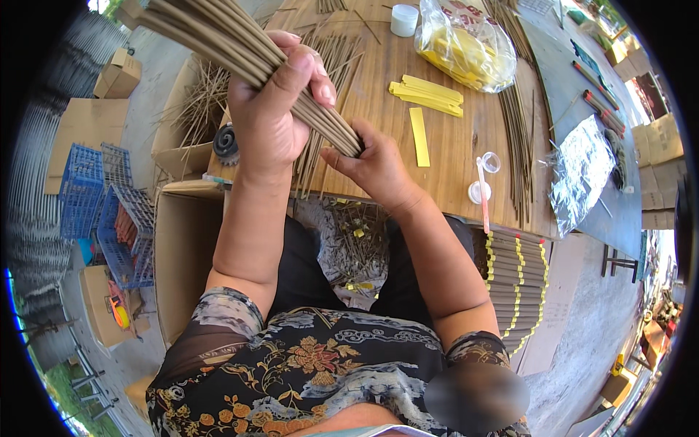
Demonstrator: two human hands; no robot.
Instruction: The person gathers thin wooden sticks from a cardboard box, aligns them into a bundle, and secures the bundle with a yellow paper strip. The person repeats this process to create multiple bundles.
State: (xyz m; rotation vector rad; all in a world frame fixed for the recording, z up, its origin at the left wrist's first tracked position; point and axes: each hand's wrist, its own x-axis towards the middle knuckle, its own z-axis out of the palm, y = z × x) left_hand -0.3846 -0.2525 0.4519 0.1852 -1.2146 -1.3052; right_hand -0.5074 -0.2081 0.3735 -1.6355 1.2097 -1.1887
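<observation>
A thick bundle of brown incense sticks (207,40) slants from the upper left down to the middle, above the table's near edge. My left hand (273,109) is wrapped round it partway along. At the bundle's lower end, the fingers and thumb of my right hand (378,167) close on the stick ends. More loose incense sticks (338,62) lie on the wooden table behind and below my hands. To the right of them are a pile of yellow paper strips (429,96) and one separate yellow strip (419,138).
A small white pot (479,193) with a thin stick across it stands near the table's front edge. Farther back are a clear bag of yellow strips (470,54) and a white tub (404,20). Banded bundles (517,291) lie below right; a cardboard box (189,247) stands left.
</observation>
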